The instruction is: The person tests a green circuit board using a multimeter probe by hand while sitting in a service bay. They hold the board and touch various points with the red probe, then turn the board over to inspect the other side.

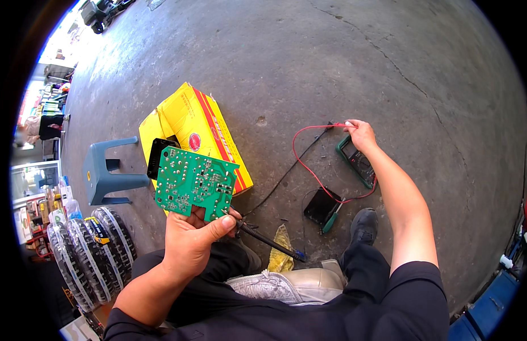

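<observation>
My left hand (187,244) grips a green circuit board (201,179) by its near edge, the soldered side turned up. Beside those fingers a thick black cable or probe (269,241) slants down to the right; whether the fingers pinch it too, I cannot tell. Out to the right, my right hand (361,135) is closed on a red test lead (297,145), which loops back over the floor. Right under that hand lies a multimeter (357,162) with a green rim. A thin black lead (283,179) runs from near the right hand toward the board.
Behind the board lies a yellow cardboard box (218,133) with a black housing (155,159) at its edge. A blue stool (104,173) and several tires (93,256) are at left. Near my shoe are a black case (320,207), a green-handled screwdriver (330,222) and a yellow cloth (281,253).
</observation>
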Tool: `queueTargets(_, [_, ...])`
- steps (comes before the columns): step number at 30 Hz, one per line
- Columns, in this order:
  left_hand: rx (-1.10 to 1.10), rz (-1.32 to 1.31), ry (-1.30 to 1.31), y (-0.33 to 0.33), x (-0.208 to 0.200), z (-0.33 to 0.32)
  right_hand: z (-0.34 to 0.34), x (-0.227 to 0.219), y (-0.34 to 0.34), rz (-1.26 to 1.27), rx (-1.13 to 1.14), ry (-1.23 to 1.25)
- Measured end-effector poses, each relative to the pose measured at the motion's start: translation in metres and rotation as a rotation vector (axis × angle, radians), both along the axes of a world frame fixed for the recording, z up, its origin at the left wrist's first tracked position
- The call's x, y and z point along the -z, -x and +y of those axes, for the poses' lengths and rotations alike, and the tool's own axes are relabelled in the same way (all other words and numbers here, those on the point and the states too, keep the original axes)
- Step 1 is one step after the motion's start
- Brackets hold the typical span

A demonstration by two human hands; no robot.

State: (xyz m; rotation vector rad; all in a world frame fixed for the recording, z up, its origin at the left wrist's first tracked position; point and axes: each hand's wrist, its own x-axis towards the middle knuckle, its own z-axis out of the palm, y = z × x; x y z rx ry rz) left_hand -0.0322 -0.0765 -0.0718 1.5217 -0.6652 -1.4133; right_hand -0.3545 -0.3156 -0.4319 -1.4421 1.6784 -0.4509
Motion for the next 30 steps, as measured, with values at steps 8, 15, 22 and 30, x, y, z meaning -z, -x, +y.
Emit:
queueTargets(8, [-0.006,0.009,-0.018,0.000,0.000,0.001,-0.004,-0.001,0.003,0.008,0.011,-0.024])
queueTargets(15, [0.003,-0.006,-0.024,0.000,0.000,0.001,-0.006,0.006,0.012,-0.035,0.056,0.022])
queueTargets(22, [0.008,-0.001,-0.026,0.001,0.000,0.000,-0.004,0.000,0.013,-0.017,0.070,0.000])
queueTargets(30, [0.002,-0.022,-0.033,0.002,-0.001,0.000,-0.004,-0.006,0.011,0.024,0.068,-0.023])
